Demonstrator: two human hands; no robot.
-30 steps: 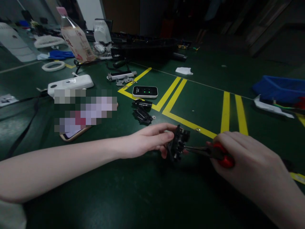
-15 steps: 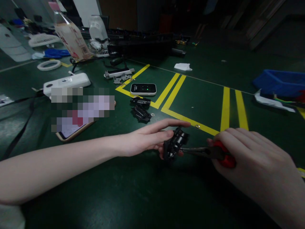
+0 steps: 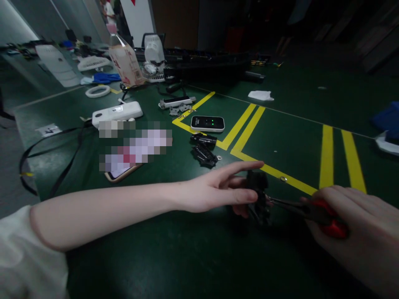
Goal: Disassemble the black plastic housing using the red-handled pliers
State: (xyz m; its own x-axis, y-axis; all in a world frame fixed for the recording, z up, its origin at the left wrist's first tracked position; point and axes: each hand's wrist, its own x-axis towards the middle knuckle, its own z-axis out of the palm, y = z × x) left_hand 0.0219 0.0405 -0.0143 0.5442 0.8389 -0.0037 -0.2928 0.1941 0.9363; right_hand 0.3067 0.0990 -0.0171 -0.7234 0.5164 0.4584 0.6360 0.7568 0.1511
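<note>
A dark, glossy black part (image 3: 259, 199) is held in my left hand (image 3: 221, 189), between the thumb and the fingers, with the index finger stretched out above it. My right hand (image 3: 352, 232) is wrapped round the red handles of a pair of long-nose pliers (image 3: 311, 209). The pliers' tips meet the right side of the black part; whether they grip anything there is too small to tell. Beyond my left hand, two more black parts (image 3: 204, 154) lie on the green table (image 3: 174, 257), beside a small metal ring (image 3: 219, 158). Another ring (image 3: 283, 179) lies near the yellow tape.
A phone (image 3: 137, 151), a white device (image 3: 118, 114) with a black strap and a small black box (image 3: 207, 123) lie at the left and middle. Behind stand a bottle (image 3: 124, 62) and a white fan (image 3: 154, 54). A blue bin (image 3: 386, 120) is at the right.
The view has swung left, so the table things appear further right. The black part has been turned in my left hand, and the pliers stay against its side.
</note>
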